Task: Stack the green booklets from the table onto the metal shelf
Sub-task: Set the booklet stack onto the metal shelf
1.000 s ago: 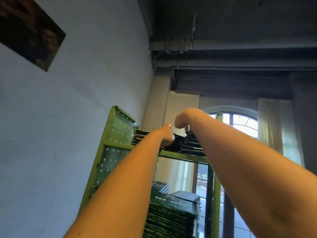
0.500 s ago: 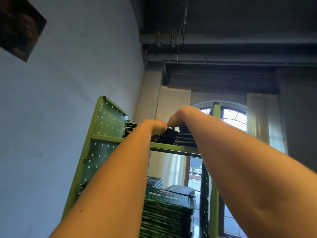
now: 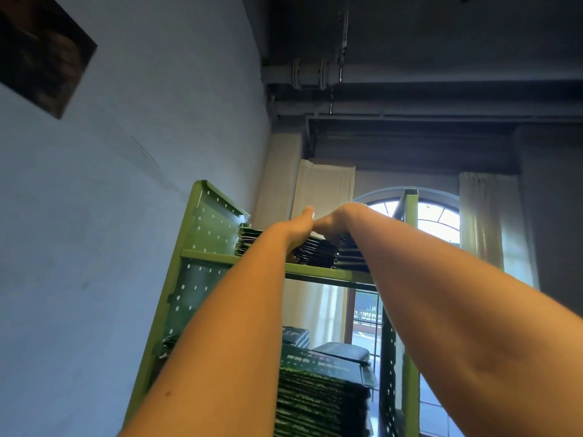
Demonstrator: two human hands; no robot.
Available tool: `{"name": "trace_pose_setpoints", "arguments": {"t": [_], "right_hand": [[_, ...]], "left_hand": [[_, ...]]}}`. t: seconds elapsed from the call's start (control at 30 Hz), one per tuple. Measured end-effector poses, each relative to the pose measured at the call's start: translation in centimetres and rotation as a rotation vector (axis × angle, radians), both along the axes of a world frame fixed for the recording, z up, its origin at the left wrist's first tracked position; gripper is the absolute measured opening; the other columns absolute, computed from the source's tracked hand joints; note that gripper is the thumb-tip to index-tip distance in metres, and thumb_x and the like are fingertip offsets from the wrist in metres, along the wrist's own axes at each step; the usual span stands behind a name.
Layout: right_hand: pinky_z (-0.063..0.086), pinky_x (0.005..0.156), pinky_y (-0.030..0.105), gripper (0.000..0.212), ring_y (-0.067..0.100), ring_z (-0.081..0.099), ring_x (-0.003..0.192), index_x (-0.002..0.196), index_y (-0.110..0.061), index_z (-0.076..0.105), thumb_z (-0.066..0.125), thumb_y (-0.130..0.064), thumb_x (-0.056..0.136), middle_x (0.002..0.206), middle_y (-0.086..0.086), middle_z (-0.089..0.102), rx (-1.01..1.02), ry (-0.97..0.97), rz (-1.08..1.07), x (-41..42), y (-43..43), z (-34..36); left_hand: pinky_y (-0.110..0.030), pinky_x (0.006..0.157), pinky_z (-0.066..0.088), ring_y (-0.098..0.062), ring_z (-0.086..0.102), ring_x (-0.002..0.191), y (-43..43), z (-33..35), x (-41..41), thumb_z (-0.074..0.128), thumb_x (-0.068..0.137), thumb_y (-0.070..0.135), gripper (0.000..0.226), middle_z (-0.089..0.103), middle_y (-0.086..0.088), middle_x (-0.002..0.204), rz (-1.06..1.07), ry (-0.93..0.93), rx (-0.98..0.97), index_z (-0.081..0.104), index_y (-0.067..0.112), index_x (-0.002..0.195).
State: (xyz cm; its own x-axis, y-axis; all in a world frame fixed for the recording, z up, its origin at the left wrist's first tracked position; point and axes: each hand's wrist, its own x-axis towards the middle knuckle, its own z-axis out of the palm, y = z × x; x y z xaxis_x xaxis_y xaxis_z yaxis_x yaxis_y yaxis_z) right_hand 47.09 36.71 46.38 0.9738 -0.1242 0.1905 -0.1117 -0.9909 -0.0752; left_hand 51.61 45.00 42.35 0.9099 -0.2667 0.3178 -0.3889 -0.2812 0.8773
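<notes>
Pale blue wall on the left, a dark ceiling with pipes and an arched window (image 3: 438, 219) at the far end are framing a tall green metal shelf (image 3: 202, 257). Both arms are reaching up to its top level, where the left hand (image 3: 299, 228) and right hand (image 3: 331, 220) are meeting over the dark green booklets (image 3: 318, 250) piled there. I cannot tell whether either hand is gripping a booklet or only pressing, since the fingers are hidden. A thick stack (image 3: 318, 395) is sitting on the lower level, so much of the stacking looks done; the table is out of view, so what is left cannot be judged.
</notes>
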Motion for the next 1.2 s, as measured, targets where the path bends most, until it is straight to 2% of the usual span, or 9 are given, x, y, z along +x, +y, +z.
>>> {"name": "trace_pose_setpoints", "arguments": {"t": [0.23,0.37,0.47,0.57,0.7,0.87,0.97,1.07,1.2], "right_hand": [[0.034,0.110,0.049,0.096,0.042,0.041,0.130,0.151,-0.008,0.009,0.005,-0.076,0.084,0.150,0.021,0.031,0.153,-0.010,0.042,0.2,0.2,0.9],[0.035,0.108,0.053,0.087,0.042,0.044,0.128,0.151,-0.011,0.008,0.005,-0.072,0.088,0.149,0.020,0.033,0.143,-0.030,0.077,-1.0,0.9,0.9],[0.036,0.105,0.051,0.086,0.040,0.050,0.122,0.148,-0.007,0.027,0.007,-0.069,0.091,0.150,0.018,0.034,0.047,-0.030,0.031,-2.6,1.6,1.3],[0.034,0.105,0.042,0.061,0.031,0.046,0.128,0.137,-0.004,0.047,0.018,-0.045,0.103,0.147,0.012,0.041,-0.242,-0.091,-0.036,-7.1,2.5,1.2],[0.042,0.092,0.032,0.040,0.023,0.053,0.118,0.138,-0.003,0.043,0.038,-0.019,0.102,0.137,0.006,0.051,-0.599,-0.198,-0.059,-10.7,2.7,1.6],[0.045,0.085,0.035,0.053,0.017,0.055,0.079,0.136,-0.014,0.049,0.050,-0.046,0.094,0.115,0.003,0.059,-0.676,-0.118,-0.074,-12.4,2.4,0.9],[0.048,0.088,0.038,0.064,0.027,0.057,0.100,0.136,-0.015,0.049,0.061,-0.052,0.084,0.127,0.003,0.056,-0.718,-0.047,-0.062,-12.6,1.9,0.3],[0.046,0.099,0.040,0.061,0.030,0.053,0.116,0.133,-0.014,0.051,0.066,-0.045,0.083,0.121,0.005,0.055,-0.734,-0.043,-0.058,-12.0,1.3,-0.3],[0.045,0.100,0.045,0.055,0.031,0.054,0.113,0.128,-0.015,0.055,0.071,-0.038,0.081,0.114,0.006,0.054,-0.692,-0.057,-0.042,-11.1,0.6,-0.7]], "left_hand": [[-0.050,0.115,0.026,-0.036,0.029,0.140,0.0,-0.4,-3.4,0.005,0.087,0.075,0.090,0.025,-0.020,0.155,0.096,-0.045,-0.066,0.015,0.016,0.154],[-0.046,0.117,0.012,-0.033,0.009,0.147,0.1,-0.8,-5.4,0.001,0.098,0.058,0.072,0.006,-0.017,0.160,0.153,-0.108,-0.045,0.004,0.014,0.154],[-0.047,0.117,0.009,-0.032,0.005,0.148,0.1,-0.7,-5.3,0.000,0.098,0.058,0.073,0.004,-0.016,0.161,0.170,-0.101,-0.017,0.003,0.013,0.154],[-0.044,0.117,0.010,-0.032,0.008,0.147,0.0,-0.8,-5.8,0.001,0.100,0.054,0.070,0.006,-0.018,0.160,0.181,-0.122,0.011,0.007,0.009,0.153],[-0.040,0.117,0.010,-0.031,0.010,0.147,0.2,-0.9,-7.3,0.004,0.104,0.044,0.065,0.010,-0.019,0.159,0.266,-0.160,0.065,0.013,0.002,0.152],[-0.040,0.111,0.026,-0.037,0.031,0.138,1.0,-1.7,-9.0,0.017,0.106,0.015,0.046,0.029,-0.026,0.150,0.376,-0.202,0.133,0.028,-0.008,0.144],[-0.038,0.096,0.038,-0.036,0.048,0.116,1.2,-2.6,-8.8,0.024,0.102,0.007,0.038,0.047,-0.027,0.134,0.452,-0.309,0.165,0.047,-0.011,0.126],[-0.037,0.082,0.039,-0.030,0.047,0.093,1.0,-4.0,-9.1,0.029,0.101,0.020,0.035,0.057,-0.021,0.120,0.482,-0.422,0.189,0.053,-0.001,0.115],[-0.040,0.096,0.041,-0.030,0.052,0.104,1.3,-5.0,-9.4,0.024,0.102,0.029,0.039,0.056,-0.016,0.122,0.485,-0.403,0.309,0.048,0.007,0.123]]}}
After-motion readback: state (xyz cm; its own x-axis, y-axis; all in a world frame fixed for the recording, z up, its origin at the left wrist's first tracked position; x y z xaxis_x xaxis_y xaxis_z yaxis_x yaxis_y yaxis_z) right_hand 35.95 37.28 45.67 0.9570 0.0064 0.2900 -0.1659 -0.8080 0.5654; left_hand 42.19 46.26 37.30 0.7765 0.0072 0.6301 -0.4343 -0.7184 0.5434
